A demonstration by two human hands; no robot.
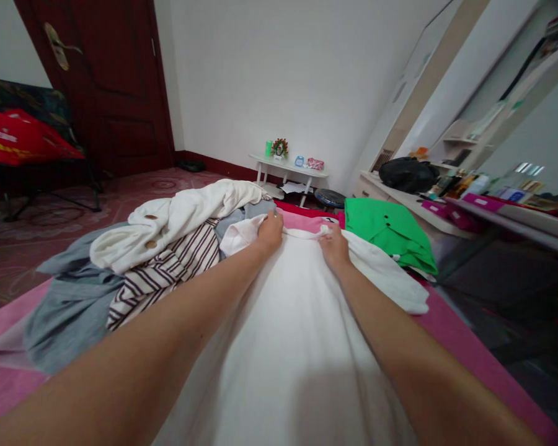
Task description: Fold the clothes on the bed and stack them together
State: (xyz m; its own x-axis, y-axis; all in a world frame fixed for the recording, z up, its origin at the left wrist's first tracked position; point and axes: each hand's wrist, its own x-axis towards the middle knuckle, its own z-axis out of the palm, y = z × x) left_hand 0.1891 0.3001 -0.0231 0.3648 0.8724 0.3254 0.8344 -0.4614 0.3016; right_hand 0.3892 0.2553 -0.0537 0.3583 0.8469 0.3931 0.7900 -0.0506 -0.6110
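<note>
A white long-sleeved top (302,310) is spread out in front of me and runs down toward the camera. My left hand (271,229) is closed on its far edge, left of the middle. On the right, my right hand (335,245) pinches the same edge near the shoulder. One sleeve lies out to the right, below a folded green garment (385,232). Left of my left hand is a loose heap with a white buttoned garment (177,217), a striped garment (172,272) and grey clothing (74,316).
A pink cover (465,347) lies under the clothes. Against the far wall stands a small white table (288,166) with a plant and small items. To the right, a dresser (400,197) carries a black bag and bottles. A red bag (23,136) rests on a chair at left.
</note>
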